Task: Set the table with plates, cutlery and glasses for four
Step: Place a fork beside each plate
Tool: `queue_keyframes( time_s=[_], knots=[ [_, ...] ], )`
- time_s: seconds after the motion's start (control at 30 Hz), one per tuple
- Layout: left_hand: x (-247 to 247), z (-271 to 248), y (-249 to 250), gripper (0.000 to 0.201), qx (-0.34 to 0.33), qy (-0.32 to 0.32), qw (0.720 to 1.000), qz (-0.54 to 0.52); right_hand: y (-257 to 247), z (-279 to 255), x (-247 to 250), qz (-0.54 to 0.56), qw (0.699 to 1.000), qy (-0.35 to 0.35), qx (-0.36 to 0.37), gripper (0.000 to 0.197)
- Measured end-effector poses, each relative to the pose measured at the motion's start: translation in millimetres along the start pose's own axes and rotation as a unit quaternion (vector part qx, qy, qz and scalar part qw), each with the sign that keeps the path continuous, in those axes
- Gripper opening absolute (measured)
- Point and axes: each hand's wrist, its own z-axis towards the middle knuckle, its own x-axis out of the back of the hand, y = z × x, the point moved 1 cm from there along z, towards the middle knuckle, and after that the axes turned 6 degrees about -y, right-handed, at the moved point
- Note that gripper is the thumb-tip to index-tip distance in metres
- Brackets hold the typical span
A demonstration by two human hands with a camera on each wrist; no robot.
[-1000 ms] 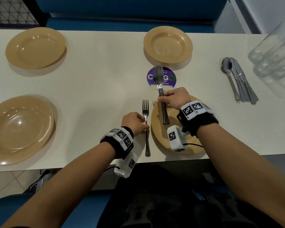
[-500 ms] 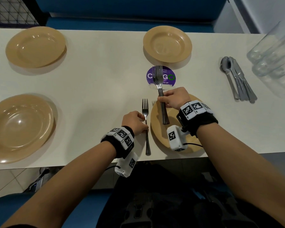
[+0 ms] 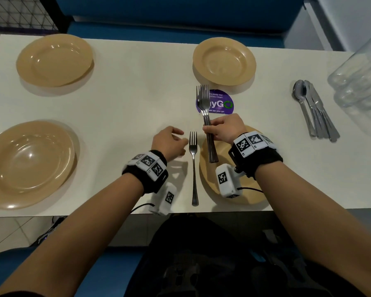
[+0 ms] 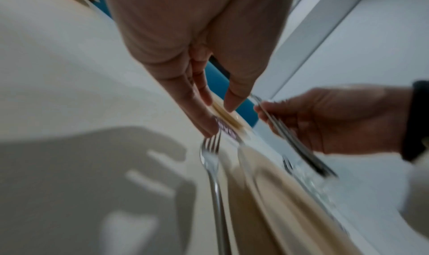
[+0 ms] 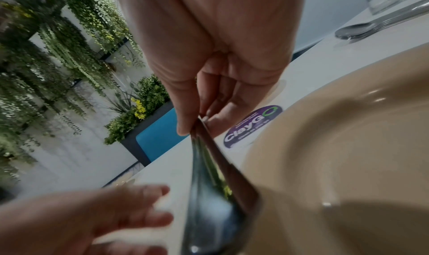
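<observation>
Fork (image 3: 193,166): slim, shiny steel, flat on tabletop (image 3: 137,108), tines away.
Left hand (image 3: 169,142): loosely spread, empty.
Right hand (image 3: 223,130): pinching forks (image 3: 205,116), seemingly three.

A broad strip of bare table (image 3: 124,108) is being left open between the two left-hand plates (image 3: 54,60) (image 3: 28,161) and the laid fork (image 3: 193,168), and a hand could be passed through it. The lane just left of the near plate (image 3: 251,196) is being blocked by that fork, with the left hand (image 3: 169,143) hovering beside its tines. The space over that plate is being taken up by the right hand (image 3: 225,130) and the bundle of forks (image 3: 206,123) gripped in it. The right end is being crowded by the spare cutlery (image 3: 315,110) and the glasses (image 3: 360,86).
</observation>
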Motion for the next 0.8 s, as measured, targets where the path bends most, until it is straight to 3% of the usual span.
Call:
queue_keyframes(
  time_s=[0.2,0.33,0.6,0.8],
  knots=[
    [37,15,21,0.027,-0.038,-0.011,0.994,-0.101,-41,4,-38,-0.006,0.998,-0.043,0.038,0.024],
    [76,19,11,0.019,-0.074,-0.01,0.992,-0.098,-74,7,-80,0.014,0.996,-0.072,0.057,0.021],
    [227,31,-36,0.012,-0.087,0.034,0.985,-0.146,-159,27,-207,0.055,0.992,-0.092,0.064,0.019],
    [331,21,-75,0.009,-0.047,0.042,0.994,-0.093,-193,32,-282,0.038,0.995,-0.069,0.063,0.011]
  ],
)
